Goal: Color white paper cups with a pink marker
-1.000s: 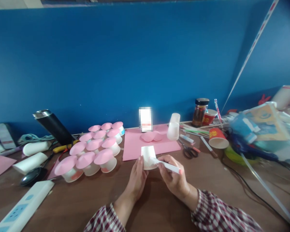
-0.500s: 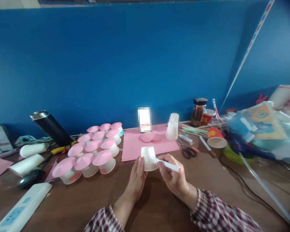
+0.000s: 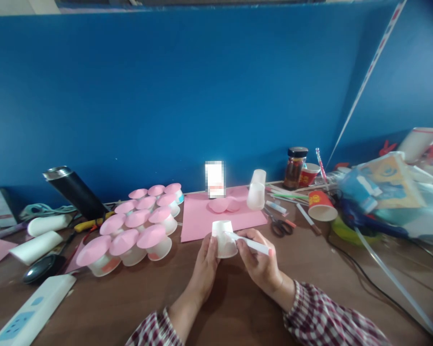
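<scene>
Nearby, pink sheet (image 3: 222, 220) behind cup (image 3: 224, 239) in left grip (image 3: 206, 262), marker (image 3: 250, 244) in right grip (image 3: 260, 265).

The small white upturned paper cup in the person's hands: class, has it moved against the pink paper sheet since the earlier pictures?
No. The small white upturned paper cup still sits at the near edge of the pink paper sheet, between left hand and right hand.

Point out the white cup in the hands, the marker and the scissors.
white cup (image 3: 224, 240): head view, on its side wall, between both hands.
marker (image 3: 254, 246): head view, on the middle of its white barrel.
scissors (image 3: 280, 227): head view, on the dark handles, right of the pink paper.
</scene>
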Tool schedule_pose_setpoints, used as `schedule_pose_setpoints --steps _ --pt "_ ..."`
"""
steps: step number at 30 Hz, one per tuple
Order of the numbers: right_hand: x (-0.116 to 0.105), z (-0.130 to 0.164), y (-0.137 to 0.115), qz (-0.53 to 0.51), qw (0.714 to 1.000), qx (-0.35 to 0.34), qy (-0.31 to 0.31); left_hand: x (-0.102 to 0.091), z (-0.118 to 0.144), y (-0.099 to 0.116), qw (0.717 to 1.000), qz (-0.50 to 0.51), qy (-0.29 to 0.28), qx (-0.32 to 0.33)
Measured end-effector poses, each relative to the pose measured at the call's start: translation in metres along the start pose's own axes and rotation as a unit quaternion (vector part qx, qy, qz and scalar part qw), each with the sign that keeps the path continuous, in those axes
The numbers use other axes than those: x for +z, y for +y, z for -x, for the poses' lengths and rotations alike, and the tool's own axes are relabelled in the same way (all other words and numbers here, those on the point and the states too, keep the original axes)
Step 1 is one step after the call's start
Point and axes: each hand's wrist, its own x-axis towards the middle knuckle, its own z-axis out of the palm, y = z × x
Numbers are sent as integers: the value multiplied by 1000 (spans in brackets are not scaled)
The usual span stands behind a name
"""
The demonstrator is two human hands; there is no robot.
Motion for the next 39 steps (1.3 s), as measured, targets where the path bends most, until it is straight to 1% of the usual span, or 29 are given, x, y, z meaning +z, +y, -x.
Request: schedule_pose_setpoints --steps 4,9,15,30,39 --pt "0 0 1 -1 1000 2 9 0 0 -1 1000 -26 3 11" --pt "0 0 2 -3 1000 -3 17 -5 -1 -6 994 -94 39 31" --pt "0 0 2 -1 1000 -2 22 -7 -2 -8 989 -132 54 46" --pt "0 -1 2 1 1000 -4 25 -5 -2 -6 986 -151 45 62" --pt "0 -1 2 4 1000 -1 13 -5 -3 -8 985 -153 55 63"
